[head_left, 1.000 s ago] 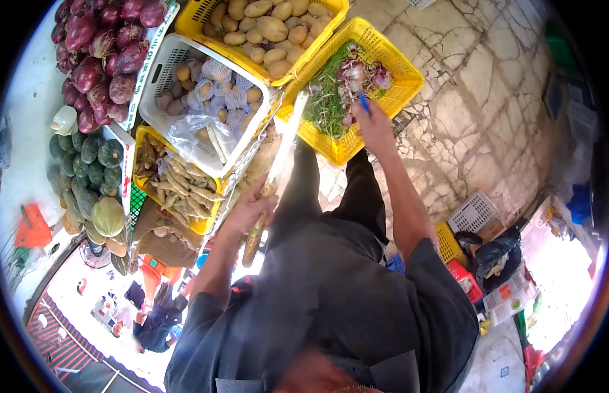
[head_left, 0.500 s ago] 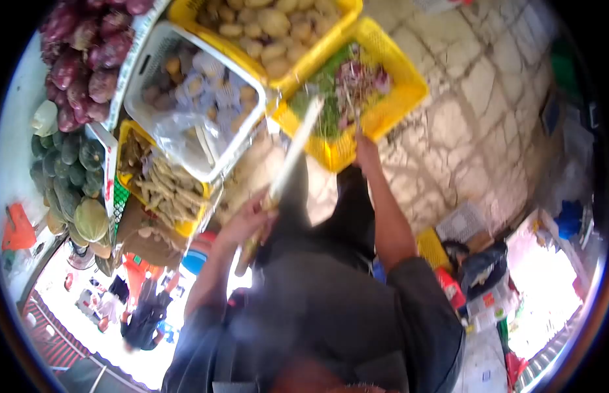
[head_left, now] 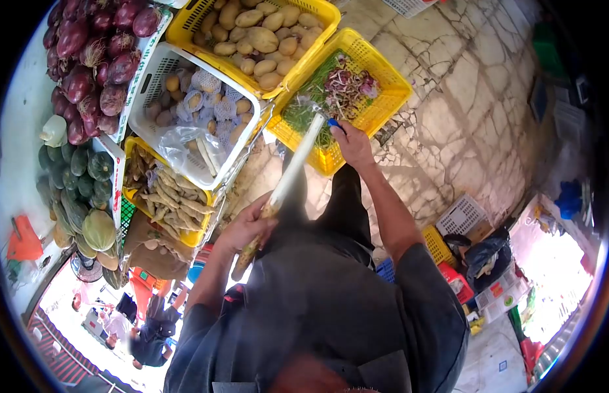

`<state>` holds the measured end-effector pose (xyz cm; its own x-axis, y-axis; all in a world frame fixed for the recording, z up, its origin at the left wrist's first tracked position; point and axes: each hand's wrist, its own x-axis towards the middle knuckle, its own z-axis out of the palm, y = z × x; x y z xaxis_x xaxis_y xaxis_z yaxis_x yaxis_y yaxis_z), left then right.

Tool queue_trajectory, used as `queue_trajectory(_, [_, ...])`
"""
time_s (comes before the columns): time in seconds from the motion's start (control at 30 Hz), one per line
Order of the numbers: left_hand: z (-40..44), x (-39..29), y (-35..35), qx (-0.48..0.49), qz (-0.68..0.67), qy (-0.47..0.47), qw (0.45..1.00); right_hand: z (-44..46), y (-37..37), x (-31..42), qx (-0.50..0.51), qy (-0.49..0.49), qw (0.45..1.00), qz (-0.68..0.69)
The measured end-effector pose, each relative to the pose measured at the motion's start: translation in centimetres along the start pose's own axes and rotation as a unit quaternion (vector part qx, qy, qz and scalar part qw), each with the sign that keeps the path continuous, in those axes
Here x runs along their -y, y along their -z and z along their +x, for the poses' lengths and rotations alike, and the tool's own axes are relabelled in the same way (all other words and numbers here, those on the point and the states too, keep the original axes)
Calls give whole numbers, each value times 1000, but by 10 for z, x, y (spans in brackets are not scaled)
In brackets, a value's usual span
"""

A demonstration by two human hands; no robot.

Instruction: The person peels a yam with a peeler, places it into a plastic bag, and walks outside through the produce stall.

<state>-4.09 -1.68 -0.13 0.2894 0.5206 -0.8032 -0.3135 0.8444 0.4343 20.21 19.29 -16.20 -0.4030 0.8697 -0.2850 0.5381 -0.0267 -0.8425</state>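
Observation:
My left hand [head_left: 252, 224] is closed around the lower part of a long, stick-like root [head_left: 296, 159]. Most of its length is white and peeled, while the end below my fingers is brown and rough. It slants up and to the right over a yellow basket [head_left: 389, 108]. My right hand [head_left: 354, 145] grips a blue-handled peeler [head_left: 333, 124], whose metal head is beside the root's upper tip. Purple-and-white scraps [head_left: 347, 88] and thin green strips [head_left: 311, 124] lie in the basket below.
Crates of potatoes [head_left: 262, 39], net-wrapped round produce [head_left: 206, 82] and brown tubers [head_left: 170, 200] stand to the left. Beyond them are red onions [head_left: 75, 39] and dark green squashes [head_left: 69, 164]. Stone paving [head_left: 455, 131] spreads to the right. People [head_left: 150, 331] show at lower left.
My right hand has moved up and left with the peeler, from the basket's near side to the root's tip. My left hand still holds the root at about the same slant.

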Motion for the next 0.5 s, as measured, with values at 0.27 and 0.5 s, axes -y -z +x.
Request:
queue_trajectory(0.27, [-5, 17, 29, -86, -18, -21, 996, 23, -77, -20, 46, 77, 994, -65])
queue_trajectory(0.5, [15, -22, 72, -134, -36, -17, 990, 76, -145, -11, 57, 172, 978, -105])
